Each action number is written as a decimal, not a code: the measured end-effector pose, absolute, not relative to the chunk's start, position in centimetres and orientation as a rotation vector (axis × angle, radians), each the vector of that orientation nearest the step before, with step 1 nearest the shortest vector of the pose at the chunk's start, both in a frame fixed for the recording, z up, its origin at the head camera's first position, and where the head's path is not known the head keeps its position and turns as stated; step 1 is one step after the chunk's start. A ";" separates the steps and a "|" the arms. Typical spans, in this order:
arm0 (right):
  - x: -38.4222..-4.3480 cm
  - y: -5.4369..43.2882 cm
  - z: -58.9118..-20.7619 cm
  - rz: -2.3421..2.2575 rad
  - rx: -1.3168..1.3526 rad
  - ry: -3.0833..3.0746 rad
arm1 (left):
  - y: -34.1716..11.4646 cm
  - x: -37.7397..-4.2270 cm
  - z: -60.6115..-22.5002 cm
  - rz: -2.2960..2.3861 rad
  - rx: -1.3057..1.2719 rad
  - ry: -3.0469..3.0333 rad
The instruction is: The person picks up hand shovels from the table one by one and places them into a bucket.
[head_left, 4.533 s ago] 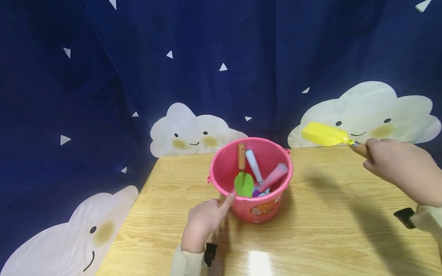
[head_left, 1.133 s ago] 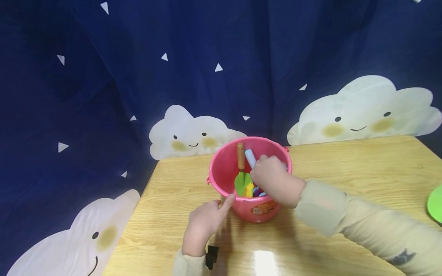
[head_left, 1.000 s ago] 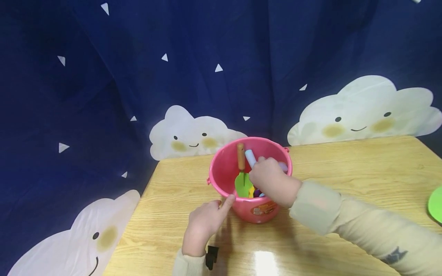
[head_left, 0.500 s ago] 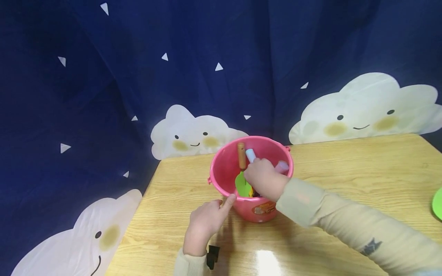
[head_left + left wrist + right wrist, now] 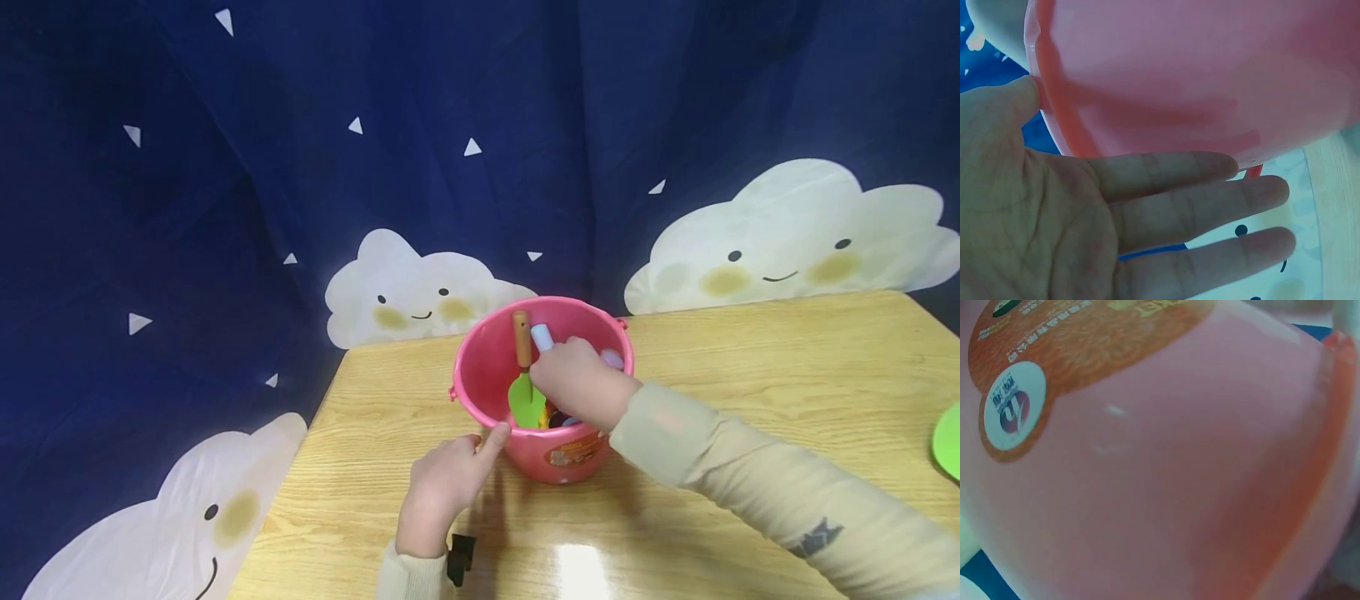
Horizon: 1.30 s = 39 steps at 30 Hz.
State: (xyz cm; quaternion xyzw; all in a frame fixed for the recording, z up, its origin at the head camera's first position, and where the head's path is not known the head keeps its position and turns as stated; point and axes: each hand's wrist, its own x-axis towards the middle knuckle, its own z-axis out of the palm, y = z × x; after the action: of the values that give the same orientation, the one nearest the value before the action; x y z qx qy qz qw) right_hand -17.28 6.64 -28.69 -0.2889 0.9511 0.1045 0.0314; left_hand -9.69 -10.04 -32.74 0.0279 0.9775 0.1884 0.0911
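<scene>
A pink bucket [image 5: 480, 358] stands on the wooden table. My left hand [image 5: 446, 479] rests its thumb on the near left rim. In the left wrist view the other fingers [image 5: 1210, 206] lie straight along the outside wall. Down inside the bucket is my right hand [image 5: 577, 375], its fingertips hidden; I cannot tell what they grip. Beside it lean a green trowel [image 5: 527, 404] with a wooden handle and a light blue handle [image 5: 542, 337]. A pale purple handle end [image 5: 612, 359] shows to the right, and a small yellow piece [image 5: 543, 415] lies near the trowel.
A green round-edged thing [image 5: 948, 442] lies at the right edge of the head view. A dark blue curtain [image 5: 450, 100] with white clouds hangs behind the wooden table [image 5: 750, 375]. The right wrist view shows the bucket's orange label [image 5: 1104, 356].
My right hand, which held a yellow shovel up right of the bucket earlier, is now inside the bucket. Over the last second it has shifted slightly left. The left hand stays at the rim.
</scene>
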 end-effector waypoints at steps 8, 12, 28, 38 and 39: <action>-16.8 8.0 -27.8 0.196 -0.982 3.087 | -10.1 -9.7 -32.9 0.564 0.094 2.902; -16.6 9.4 -27.3 -0.049 -0.916 3.159 | -10.2 -9.8 -32.9 0.562 0.099 2.906; -16.7 14.8 -26.4 -0.151 -0.651 3.313 | -10.1 -9.8 -32.9 0.556 0.087 2.890; -16.8 18.4 -27.2 -0.198 -0.548 3.260 | -10.2 -9.8 -32.8 0.556 0.093 2.888; -16.8 18.7 -27.3 -0.203 -0.531 3.244 | -10.2 -9.8 -32.8 0.556 0.091 2.887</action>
State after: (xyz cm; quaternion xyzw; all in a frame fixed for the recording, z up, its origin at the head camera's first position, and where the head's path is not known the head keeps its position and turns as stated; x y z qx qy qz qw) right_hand -16.82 18.74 -27.31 -0.1608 0.9821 -0.0613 -0.0760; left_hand -9.80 -10.16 -32.79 0.0308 0.9766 0.1882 0.0996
